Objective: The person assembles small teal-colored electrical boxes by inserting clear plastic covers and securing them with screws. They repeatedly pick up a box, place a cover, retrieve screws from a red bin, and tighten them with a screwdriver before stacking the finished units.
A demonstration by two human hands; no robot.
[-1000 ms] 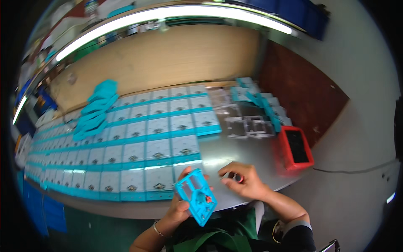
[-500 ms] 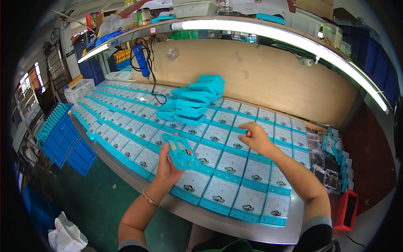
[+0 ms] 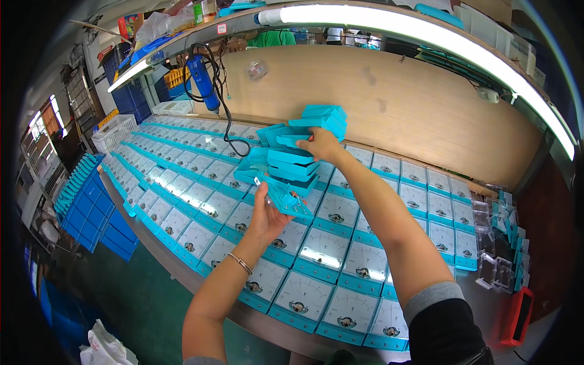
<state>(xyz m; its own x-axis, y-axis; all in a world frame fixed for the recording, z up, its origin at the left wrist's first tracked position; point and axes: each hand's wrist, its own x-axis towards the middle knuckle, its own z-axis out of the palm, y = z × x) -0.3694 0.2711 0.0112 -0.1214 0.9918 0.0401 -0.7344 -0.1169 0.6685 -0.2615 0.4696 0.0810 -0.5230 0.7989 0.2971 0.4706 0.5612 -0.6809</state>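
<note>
My left hand [image 3: 267,220] grips a teal plastic meter housing [image 3: 287,199], tilted, with small coppery parts and metal studs on it. My right hand [image 3: 323,145] reaches to the pile of empty teal housings [image 3: 292,159], its fingers closed on the edge of one in the upper part. A small red spot shows at those fingertips; what it is I cannot make out. Under both arms, rows of panel meters [image 3: 322,246] with white dial faces and teal bases cover the bench.
A blue electric screwdriver [image 3: 204,84] hangs on its cord behind the meters. Clear covers [image 3: 496,271] and a red tray [image 3: 517,316] lie at the right. Blue crates [image 3: 100,210] stand beyond the left edge. A lit tube lamp [image 3: 377,23] spans the shelf above.
My right hand has moved left and away from me, from above the meters to the pile of housings. My left hand has shifted right with its housing, closer to the pile.
</note>
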